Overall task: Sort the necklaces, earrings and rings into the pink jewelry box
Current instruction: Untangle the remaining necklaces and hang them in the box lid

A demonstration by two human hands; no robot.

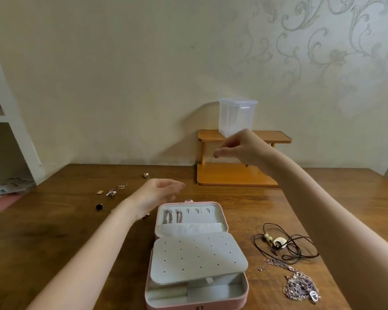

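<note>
We have the pink jewelry box (220,206) lying open on the wooden surface (54,231), two chains hung in its lid. Our right hand (240,146) is raised, fingers pinched together, perhaps on a fine chain, though blur hides it. Our left hand (159,193) hovers relaxed, fingers loose. Necklaces (300,285) wait right, earrings (111,193) left, under patterned wallpaper.
</note>
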